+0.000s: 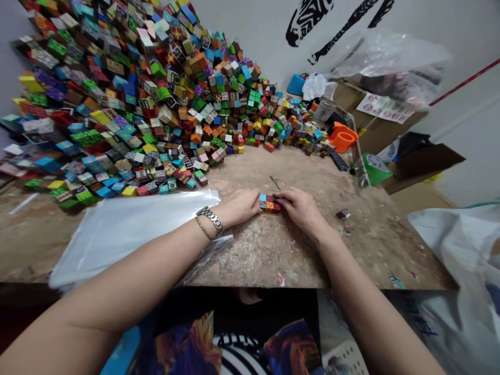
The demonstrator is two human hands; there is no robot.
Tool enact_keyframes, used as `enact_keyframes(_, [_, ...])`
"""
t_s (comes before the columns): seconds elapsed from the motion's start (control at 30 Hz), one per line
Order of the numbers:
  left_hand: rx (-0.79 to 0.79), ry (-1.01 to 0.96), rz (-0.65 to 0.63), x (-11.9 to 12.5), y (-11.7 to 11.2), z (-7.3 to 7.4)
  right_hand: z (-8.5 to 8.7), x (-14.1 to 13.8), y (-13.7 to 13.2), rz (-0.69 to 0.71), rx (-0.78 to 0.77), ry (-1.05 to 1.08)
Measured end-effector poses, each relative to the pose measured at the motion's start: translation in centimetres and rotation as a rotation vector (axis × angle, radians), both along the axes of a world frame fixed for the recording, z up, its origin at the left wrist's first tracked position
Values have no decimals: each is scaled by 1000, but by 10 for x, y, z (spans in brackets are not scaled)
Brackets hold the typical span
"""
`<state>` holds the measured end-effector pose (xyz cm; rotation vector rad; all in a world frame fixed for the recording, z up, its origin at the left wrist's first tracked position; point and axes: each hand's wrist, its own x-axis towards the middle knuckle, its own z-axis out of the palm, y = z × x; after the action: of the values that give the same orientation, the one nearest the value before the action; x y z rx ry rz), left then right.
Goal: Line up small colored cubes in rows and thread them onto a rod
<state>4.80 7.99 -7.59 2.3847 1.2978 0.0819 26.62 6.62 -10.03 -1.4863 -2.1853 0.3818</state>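
Both my hands meet over a small multicoloured puzzle cube (269,203) resting on the worn tabletop (273,250). My left hand (240,205), with a metal watch and a bracelet on the wrist, curls its fingers round the cube's left side. My right hand (299,208) grips the cube's right side with fingers bent. A thin dark stick-like tool (275,182) lies on the table just beyond the cube. A clear plastic sheet (128,229) lies under my left forearm.
A huge heap of coloured cubes (136,104) fills the table's left and back. Orange containers (342,138), a green tape roll (375,167), cardboard boxes (371,125) and plastic bags (390,57) stand at the back right. A white bag (461,245) sits at right.
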Motion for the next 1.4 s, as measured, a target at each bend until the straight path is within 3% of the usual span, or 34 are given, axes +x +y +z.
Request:
enact_keyframes(0.23, [-20, 6, -1, 0, -1, 1, 0, -1, -16, 63, 5, 3])
enact_keyframes(0.53, [6, 19, -7, 0, 0, 0, -5, -11, -20, -17, 37, -26])
enact_keyframes(0.87, [33, 41, -17, -1, 2, -1, -9, -8, -21, 0, 64, 65])
enact_keyframes(1.1, [35, 40, -26, -2, 2, 2, -2, -2, -29, -16, 78, 92])
enact_keyframes(1.2, [30, 29, -38, -4, 3, 1, 5, 13, -38, -142, 159, 35])
enact_keyframes(1.3, [35, 27, -45, -5, 3, 0, 10, 42, -48, -397, 246, -108])
enact_keyframes(1.4, [38, 9, -53, -5, 3, -1, 9, 77, -58, -660, 181, -302])
